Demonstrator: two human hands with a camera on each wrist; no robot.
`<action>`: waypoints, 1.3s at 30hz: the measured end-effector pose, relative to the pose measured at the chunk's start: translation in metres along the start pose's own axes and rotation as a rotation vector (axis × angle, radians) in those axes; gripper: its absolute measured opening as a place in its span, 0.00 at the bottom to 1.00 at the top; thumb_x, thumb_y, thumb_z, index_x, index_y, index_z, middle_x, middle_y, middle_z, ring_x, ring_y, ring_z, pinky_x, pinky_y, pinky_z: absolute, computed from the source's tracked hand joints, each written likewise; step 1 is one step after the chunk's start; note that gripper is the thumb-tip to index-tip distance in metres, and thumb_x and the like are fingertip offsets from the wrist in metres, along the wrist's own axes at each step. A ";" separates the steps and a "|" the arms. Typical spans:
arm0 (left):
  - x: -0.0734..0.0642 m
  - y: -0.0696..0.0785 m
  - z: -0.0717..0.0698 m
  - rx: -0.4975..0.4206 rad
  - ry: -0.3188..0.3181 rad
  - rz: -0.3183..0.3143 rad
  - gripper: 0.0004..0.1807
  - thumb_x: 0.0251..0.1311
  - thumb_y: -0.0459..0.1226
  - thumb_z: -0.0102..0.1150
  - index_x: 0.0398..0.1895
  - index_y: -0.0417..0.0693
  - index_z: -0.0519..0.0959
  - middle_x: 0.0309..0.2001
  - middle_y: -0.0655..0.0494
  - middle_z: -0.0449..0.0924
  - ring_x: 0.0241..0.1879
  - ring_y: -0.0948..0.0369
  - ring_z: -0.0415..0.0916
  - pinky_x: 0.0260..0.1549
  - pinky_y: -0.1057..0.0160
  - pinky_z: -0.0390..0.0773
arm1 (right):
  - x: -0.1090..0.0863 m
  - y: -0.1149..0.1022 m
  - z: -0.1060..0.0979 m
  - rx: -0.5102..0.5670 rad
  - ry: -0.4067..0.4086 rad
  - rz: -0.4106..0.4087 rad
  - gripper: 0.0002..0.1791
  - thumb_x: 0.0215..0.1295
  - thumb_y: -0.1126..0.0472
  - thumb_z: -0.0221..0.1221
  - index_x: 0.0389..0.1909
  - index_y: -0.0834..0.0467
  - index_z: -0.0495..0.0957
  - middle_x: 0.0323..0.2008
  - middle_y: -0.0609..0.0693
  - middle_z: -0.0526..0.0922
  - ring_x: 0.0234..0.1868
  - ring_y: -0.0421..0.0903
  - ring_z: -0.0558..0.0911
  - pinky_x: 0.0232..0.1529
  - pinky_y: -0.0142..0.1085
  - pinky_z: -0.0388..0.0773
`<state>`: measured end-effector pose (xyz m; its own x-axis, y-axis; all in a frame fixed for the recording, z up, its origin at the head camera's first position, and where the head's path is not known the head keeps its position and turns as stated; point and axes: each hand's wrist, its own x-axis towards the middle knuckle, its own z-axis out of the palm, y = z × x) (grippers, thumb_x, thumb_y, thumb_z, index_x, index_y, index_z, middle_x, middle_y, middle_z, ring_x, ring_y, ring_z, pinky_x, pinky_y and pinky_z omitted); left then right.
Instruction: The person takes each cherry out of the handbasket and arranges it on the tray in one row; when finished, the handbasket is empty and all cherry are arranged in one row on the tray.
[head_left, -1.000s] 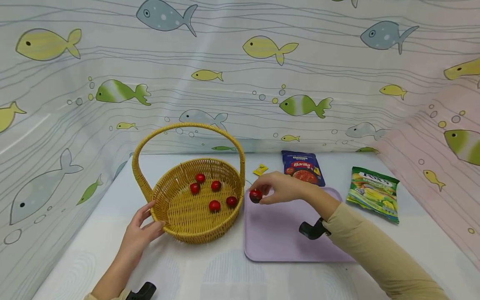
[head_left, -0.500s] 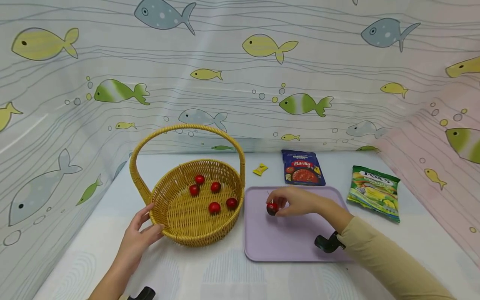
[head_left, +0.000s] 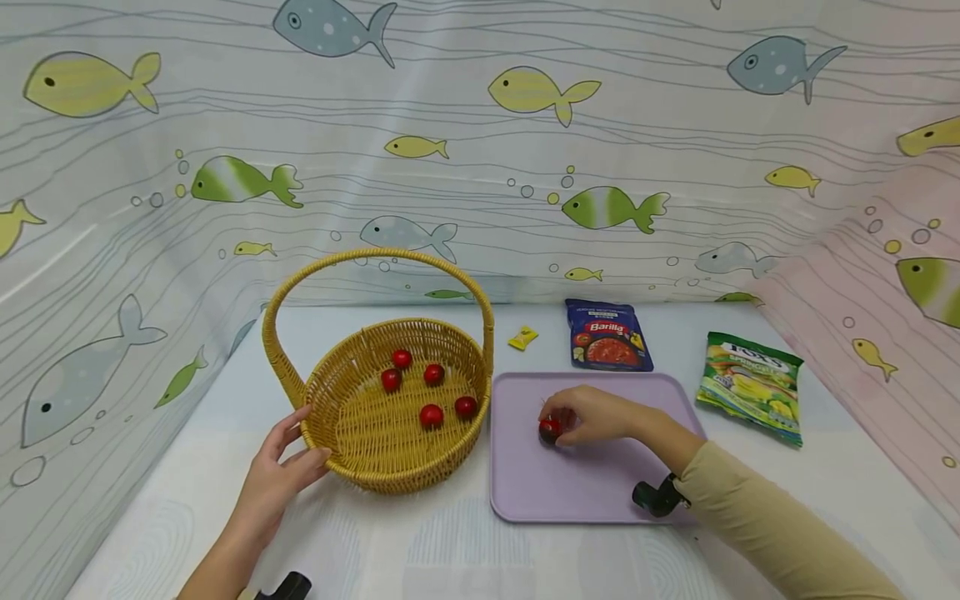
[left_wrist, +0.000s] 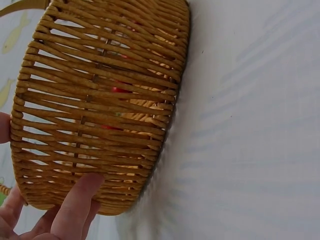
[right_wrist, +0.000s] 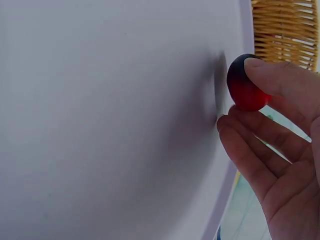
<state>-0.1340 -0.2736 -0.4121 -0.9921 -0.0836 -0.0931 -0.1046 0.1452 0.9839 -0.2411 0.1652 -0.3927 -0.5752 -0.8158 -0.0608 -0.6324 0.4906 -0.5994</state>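
Note:
My right hand [head_left: 596,414] pinches a dark-red cherry [head_left: 550,432] between thumb and fingers, low over the left half of the lilac tray [head_left: 536,492]. In the right wrist view the cherry [right_wrist: 244,90] shows a near-black side under the thumb, close to the tray's surface. My left hand [head_left: 276,471] holds the near left rim of a round yellow wicker basket [head_left: 405,481] with a tall arched handle. Its thumb [left_wrist: 80,200] presses the woven outer wall in the left wrist view. Inside the basket lie several red cherries [head_left: 431,417], spread apart.
Behind the tray lie a blue Barilla pouch [head_left: 609,335] and a small yellow packet [head_left: 522,337]. To the tray's right is a green Fox's bag [head_left: 750,387]. A fish-patterned curtain [head_left: 450,192] encloses the back and sides of the white table [head_left: 420,550].
My right hand has carried the cherry from beside the basket rightward and down over the tray. My left hand stays on the basket, which has barely moved.

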 end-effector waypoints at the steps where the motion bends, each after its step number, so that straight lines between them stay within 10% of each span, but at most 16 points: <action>1: 0.000 0.000 0.000 0.001 -0.002 0.005 0.42 0.56 0.40 0.62 0.71 0.51 0.51 0.66 0.37 0.45 0.45 0.67 0.73 0.41 0.59 0.80 | 0.000 0.000 0.000 -0.003 0.001 0.000 0.16 0.52 0.64 0.66 0.44 0.58 0.78 0.36 0.43 0.79 0.35 0.40 0.77 0.38 0.32 0.78; 23: 0.007 -0.013 -0.001 0.023 0.028 0.000 0.43 0.54 0.41 0.63 0.71 0.53 0.51 0.66 0.39 0.47 0.45 0.69 0.73 0.40 0.59 0.80 | -0.001 -0.010 -0.010 -0.060 -0.010 0.020 0.19 0.53 0.62 0.65 0.48 0.59 0.78 0.36 0.46 0.78 0.38 0.44 0.76 0.41 0.36 0.77; 39: 0.006 -0.010 0.001 0.027 0.038 -0.009 0.41 0.56 0.38 0.61 0.71 0.52 0.51 0.66 0.39 0.47 0.44 0.68 0.73 0.40 0.59 0.80 | 0.028 -0.060 -0.051 -0.101 0.040 -0.157 0.18 0.55 0.62 0.65 0.49 0.56 0.78 0.39 0.42 0.78 0.40 0.38 0.75 0.42 0.33 0.77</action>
<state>-0.1391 -0.2751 -0.4231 -0.9879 -0.1225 -0.0951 -0.1154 0.1712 0.9784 -0.2456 0.1287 -0.3181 -0.4840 -0.8730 0.0599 -0.7636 0.3879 -0.5161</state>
